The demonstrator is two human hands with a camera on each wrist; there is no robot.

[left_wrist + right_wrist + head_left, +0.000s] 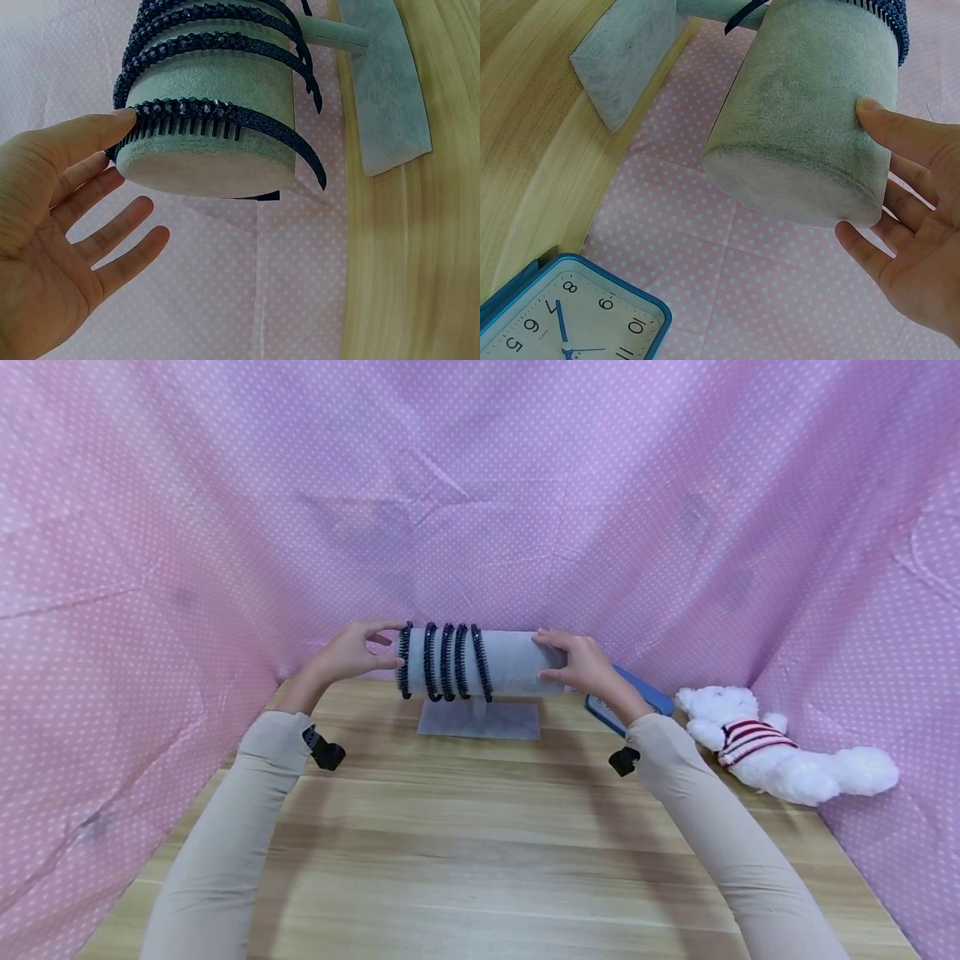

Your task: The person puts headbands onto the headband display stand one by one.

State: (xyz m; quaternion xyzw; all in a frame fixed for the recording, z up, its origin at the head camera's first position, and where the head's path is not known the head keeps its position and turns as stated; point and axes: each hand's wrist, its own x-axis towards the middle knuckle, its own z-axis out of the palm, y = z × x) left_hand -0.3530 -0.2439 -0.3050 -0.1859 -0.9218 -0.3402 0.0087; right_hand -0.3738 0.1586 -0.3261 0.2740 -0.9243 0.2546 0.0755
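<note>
A grey plush headband display stand (517,662), a horizontal cylinder on a flat base, stands at the table's far edge. Several dark, beaded headbands with comb teeth circle its left half. At the left end, my left hand (347,653) pinches the outermost headband (187,112) between thumb and index finger; its other fingers are spread apart in the left wrist view. On the bare right end, my right hand (587,664) grips the cylinder, thumb on the near side and fingers around the far side, as the right wrist view (922,217) shows the hand.
A blue-framed clock (574,315) lies right of the stand, partly behind my right wrist in the head view. Farther right lies a white teddy bear (750,743) in a striped sweater. Pink dotted cloth (480,510) hangs around the wooden table (465,843).
</note>
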